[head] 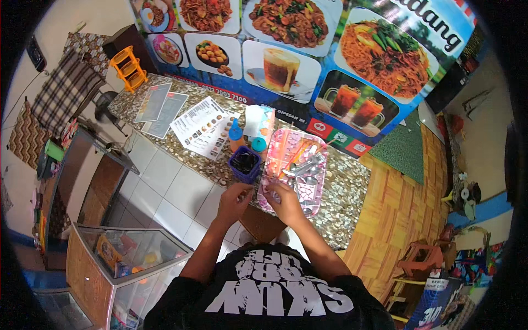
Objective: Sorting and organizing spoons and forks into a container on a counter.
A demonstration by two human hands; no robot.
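Observation:
My left hand [235, 202] hangs at the front edge of the pebble-patterned counter [346, 189], just below a purple plastic basket [246, 177] of dark, slender items. My right hand [285, 203] is over the lower left part of a pink-and-white tray [317, 194]. The fingers of both hands curl towards each other with a small gap between. Whether a thin thing is pinched in either is too small to tell. On the tray lie metal forks [314, 161], spoons [310, 180] and long orange-red sticks or straws [298, 152].
Behind the basket stand an orange bottle [236, 138] with a blue cap, a teal-lidded container [259, 144] and a white packet [253, 119]. Printed sheets [198, 123] lie to the left. A food banner [284, 70] borders the counter's far side. A glass display case [132, 251] stands lower left.

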